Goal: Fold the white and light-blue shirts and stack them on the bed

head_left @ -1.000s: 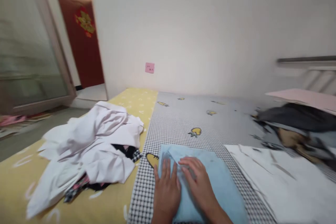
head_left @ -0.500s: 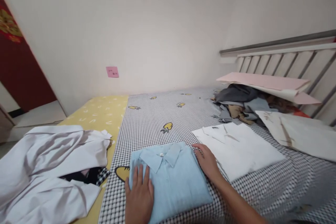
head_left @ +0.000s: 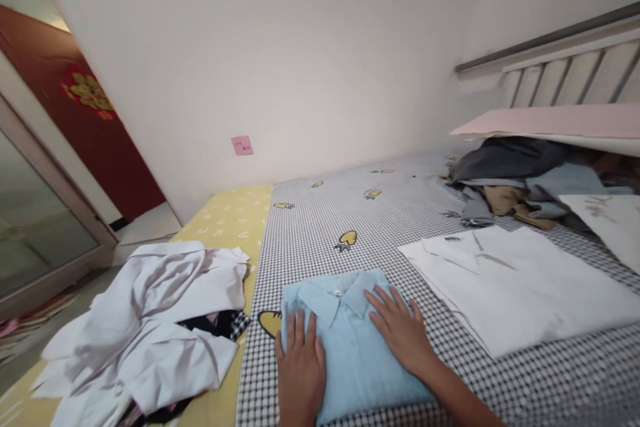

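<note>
Soft, even indoor light fills the room, brightest on the white wall [head_left: 300, 67] beyond the left hand [head_left: 300, 373] and right hand [head_left: 397, 330], with only faint shadows beneath them. The view is sharp and free of glare, though wide-angle distortion bends the metal headboard [head_left: 575, 67] and glass door [head_left: 45, 213] at the edges.
</note>
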The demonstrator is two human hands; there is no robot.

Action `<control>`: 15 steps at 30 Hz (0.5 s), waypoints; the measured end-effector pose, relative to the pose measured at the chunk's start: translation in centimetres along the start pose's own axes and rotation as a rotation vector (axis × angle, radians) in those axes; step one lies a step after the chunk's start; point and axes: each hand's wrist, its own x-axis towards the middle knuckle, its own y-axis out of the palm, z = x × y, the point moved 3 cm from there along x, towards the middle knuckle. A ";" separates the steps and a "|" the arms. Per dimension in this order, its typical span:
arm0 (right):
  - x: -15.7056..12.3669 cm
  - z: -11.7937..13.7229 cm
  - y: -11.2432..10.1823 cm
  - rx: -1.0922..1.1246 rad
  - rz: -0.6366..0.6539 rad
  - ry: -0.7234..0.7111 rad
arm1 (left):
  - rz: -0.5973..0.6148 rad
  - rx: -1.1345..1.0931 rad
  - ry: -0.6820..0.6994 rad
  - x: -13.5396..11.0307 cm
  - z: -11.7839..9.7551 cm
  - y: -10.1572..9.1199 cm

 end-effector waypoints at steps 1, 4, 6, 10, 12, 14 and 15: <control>0.2 -0.3 -0.6 0.027 0.012 0.012 | 0.023 -0.036 -0.016 0.4 0.2 -0.5; 0.5 -0.4 -3.5 0.037 -0.068 0.022 | 0.027 -0.126 -0.087 2.8 0.6 -3.3; 0.8 0.4 -5.7 0.008 -0.182 0.012 | -0.062 -0.136 -0.095 5.5 0.3 -5.9; 1.8 3.8 -7.1 0.009 -0.248 0.029 | -0.161 -0.104 0.177 10.0 -1.3 -8.0; 2.4 5.4 -5.8 -0.001 -0.171 0.020 | -0.009 -0.095 0.317 10.2 -1.6 -5.9; 2.9 6.1 -3.4 -0.039 -0.055 -0.008 | 0.178 -0.076 0.348 8.8 -1.1 -2.5; 3.1 6.1 -2.1 -0.062 -0.001 -0.021 | 0.234 -0.063 0.326 7.9 -0.6 -0.7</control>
